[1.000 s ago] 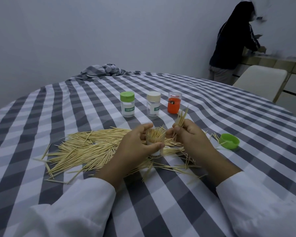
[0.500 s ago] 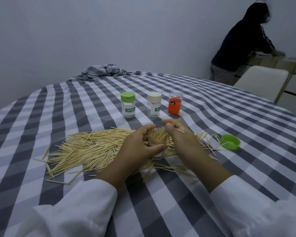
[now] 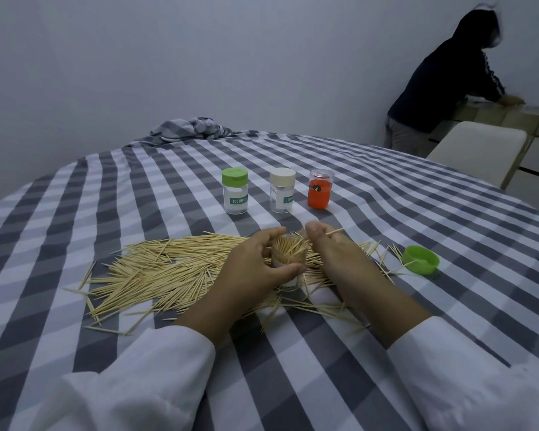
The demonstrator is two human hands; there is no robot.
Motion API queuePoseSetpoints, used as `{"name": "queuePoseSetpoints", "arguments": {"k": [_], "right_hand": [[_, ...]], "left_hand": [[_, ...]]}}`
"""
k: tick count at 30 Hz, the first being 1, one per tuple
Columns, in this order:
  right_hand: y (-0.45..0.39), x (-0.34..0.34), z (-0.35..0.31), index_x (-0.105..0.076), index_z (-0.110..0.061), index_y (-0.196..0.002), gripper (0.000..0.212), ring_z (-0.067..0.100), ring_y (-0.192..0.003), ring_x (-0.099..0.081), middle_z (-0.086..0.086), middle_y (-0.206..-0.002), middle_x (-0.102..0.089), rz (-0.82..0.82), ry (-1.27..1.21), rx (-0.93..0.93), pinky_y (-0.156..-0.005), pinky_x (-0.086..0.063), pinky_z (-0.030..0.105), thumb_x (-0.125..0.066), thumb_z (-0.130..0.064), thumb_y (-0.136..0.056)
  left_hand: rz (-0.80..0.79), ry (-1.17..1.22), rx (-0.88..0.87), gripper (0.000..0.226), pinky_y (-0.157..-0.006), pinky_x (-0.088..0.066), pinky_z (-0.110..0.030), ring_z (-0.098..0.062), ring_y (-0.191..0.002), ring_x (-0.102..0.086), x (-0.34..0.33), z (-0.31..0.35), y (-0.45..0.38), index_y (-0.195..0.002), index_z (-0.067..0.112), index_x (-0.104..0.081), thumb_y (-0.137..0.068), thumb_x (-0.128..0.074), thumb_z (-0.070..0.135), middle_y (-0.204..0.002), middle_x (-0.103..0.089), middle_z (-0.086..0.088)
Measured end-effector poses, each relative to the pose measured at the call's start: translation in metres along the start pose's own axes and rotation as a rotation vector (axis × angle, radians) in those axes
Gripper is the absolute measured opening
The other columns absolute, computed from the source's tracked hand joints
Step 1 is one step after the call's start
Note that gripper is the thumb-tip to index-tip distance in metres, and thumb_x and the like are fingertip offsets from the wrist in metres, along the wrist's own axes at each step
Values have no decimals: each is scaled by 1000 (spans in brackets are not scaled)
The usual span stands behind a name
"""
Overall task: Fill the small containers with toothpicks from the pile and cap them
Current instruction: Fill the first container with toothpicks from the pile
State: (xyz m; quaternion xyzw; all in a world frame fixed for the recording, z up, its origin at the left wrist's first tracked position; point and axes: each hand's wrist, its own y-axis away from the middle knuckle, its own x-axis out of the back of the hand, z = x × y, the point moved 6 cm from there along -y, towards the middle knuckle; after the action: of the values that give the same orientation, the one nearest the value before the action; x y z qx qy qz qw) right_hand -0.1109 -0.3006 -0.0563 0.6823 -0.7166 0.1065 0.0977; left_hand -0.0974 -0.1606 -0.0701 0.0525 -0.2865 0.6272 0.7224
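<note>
My left hand [image 3: 255, 269] grips a small clear container [image 3: 288, 259] that stands on the table, stuffed with toothpicks poking out of its open top. My right hand [image 3: 333, 256] hovers at the container's right rim and pinches a toothpick [image 3: 335, 232] that sticks out to the right. A wide pile of toothpicks [image 3: 165, 272] spreads over the cloth to the left and under both hands. A loose green cap [image 3: 420, 264] lies upside down to the right.
Three capped containers stand in a row behind: green-capped [image 3: 234, 191], cream-capped [image 3: 282, 190] and an orange one with a clear cap [image 3: 320, 189]. The table has a grey-and-white checked cloth [image 3: 386, 228]. A person [image 3: 442, 85] and a white chair [image 3: 476, 150] are at the far right.
My right hand has dropped its raised bunch of toothpicks into the container and moved in close to its rim, keeping one toothpick. My left hand has stayed round the container.
</note>
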Motion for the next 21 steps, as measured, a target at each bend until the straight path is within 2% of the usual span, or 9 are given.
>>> {"name": "queuePoseSetpoints", "arguments": {"k": [3,6,10,14,17,21], "right_hand": [[-2,4,4,-48,-24,-131,45,10,-107,-46,-2,-129,-53,51,11,-13,-88,-34,29,-38,-50,-96],[-3,4,6,-50,-28,-133,44,14,-120,-46,-2,-135,-51,51,43,-5,-101,-35,35,-33,-48,-98],[1,3,-4,-55,-25,-129,34,3,-110,-50,-6,-129,-56,77,8,137,-91,-38,23,-43,-33,-98],[3,10,-9,-51,-23,-132,38,5,-105,-57,-8,-113,-62,201,30,266,-91,-45,24,-53,-23,-94],[3,4,-7,-55,-19,-130,36,5,-116,-53,-4,-126,-60,151,95,301,-99,-44,26,-53,-26,-94],[6,-10,-3,-50,-17,-134,39,8,-127,-44,-3,-137,-51,49,200,339,-109,-36,36,-45,-28,-98]], "left_hand": [[-2,3,0,74,-91,-54,-33,-8,-105,-62,-1,-1,0,-135,27,-49,-69,-83,32,-118,-64,6],[-7,-17,-8,74,-91,-53,-31,-9,-107,-61,-2,1,0,-136,27,-48,-70,-82,32,-122,-62,6],[-19,-17,-13,74,-87,-52,-22,-9,-109,-60,-2,2,0,-137,27,-47,-71,-81,32,-125,-60,6],[-23,-17,-20,74,-80,-50,-13,-7,-107,-59,-2,3,0,-137,27,-47,-72,-81,32,-124,-59,8],[-19,-17,-20,72,-78,-51,-14,-6,-105,-59,-1,3,1,-137,26,-47,-73,-80,30,-119,-59,10],[6,-17,-27,66,-73,-50,-10,-5,-102,-60,2,3,0,-134,26,-50,-75,-78,28,-118,-61,9]]}}
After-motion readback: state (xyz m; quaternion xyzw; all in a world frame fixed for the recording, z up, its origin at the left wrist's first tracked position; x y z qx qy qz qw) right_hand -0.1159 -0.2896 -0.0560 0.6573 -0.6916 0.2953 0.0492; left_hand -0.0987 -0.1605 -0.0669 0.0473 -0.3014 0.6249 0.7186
